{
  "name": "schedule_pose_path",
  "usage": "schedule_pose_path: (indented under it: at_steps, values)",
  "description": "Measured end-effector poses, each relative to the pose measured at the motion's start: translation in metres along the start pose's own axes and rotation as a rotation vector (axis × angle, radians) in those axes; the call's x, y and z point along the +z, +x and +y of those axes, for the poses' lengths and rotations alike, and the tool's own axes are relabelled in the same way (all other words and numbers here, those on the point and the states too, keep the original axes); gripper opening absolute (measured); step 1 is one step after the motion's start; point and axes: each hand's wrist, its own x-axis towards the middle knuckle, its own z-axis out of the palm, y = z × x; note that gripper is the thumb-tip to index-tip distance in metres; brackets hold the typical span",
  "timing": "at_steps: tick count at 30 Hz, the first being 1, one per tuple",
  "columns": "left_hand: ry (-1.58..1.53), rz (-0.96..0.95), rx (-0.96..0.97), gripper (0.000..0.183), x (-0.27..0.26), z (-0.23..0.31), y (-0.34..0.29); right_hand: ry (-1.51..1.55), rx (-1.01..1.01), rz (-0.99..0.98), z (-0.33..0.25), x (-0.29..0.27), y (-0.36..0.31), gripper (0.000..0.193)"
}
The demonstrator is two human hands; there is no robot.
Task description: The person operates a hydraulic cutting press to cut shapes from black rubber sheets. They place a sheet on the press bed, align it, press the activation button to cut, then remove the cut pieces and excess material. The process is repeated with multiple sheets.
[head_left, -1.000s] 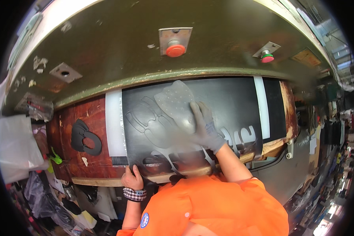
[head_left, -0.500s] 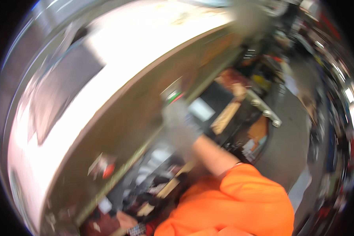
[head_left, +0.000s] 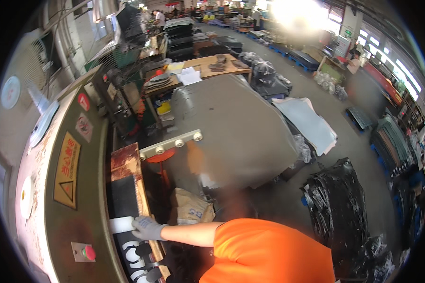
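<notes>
My right hand (head_left: 148, 229), in a grey glove, reaches left from an orange sleeve (head_left: 269, 250). Its bent fingers close over the right end of a flat white piece (head_left: 122, 225), partly covering it. That piece lies across a black pad (head_left: 123, 194) on a wood-edged board (head_left: 141, 188) beside the green machine (head_left: 90, 184). Nearer than the hand, white pieces with curved cut-outs (head_left: 130, 252) and dark rounded pieces (head_left: 144, 249) lie along the board. My left hand is out of view.
A red push button (head_left: 88, 253) and a yellow warning sign (head_left: 67, 170) are on the machine's side. A pale bar with round knobs (head_left: 178, 143) juts past the board's far end. Right of my arm stand a brown sack (head_left: 192, 207), a large grey sheet (head_left: 236, 122) and black wrapped stacks (head_left: 337, 203).
The view has swung right, bringing the workshop floor into sight. My gloved right hand, blurred by the machine's front before, is now at the white piece. The bare left hand has left view.
</notes>
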Motion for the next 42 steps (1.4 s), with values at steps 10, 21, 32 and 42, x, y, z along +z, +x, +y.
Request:
schedule_pose_path:
  at_steps: [10, 21, 32, 42]
  values:
    - [-0.023, -0.039, 0.064, 0.042, 0.008, 0.019, -0.021, -0.049, -0.078, -0.167, 0.012, -0.052, -0.036, 0.03]
    - [-0.016, 0.018, 0.048, 0.042, -0.024, -0.059, -0.066, 0.039, -0.713, -0.583, -0.127, 0.03, -0.151, 0.091]
    - [-0.193, -0.095, -0.471, 0.036, -0.144, -0.111, -0.295, 0.428, -0.365, -0.594, -0.147, 0.017, -0.176, 0.068]
    - [0.047, -0.021, -0.314, 0.038, -0.154, -0.088, -0.27, -0.024, -0.648, -0.416, -0.105, -0.021, -0.125, 0.087]
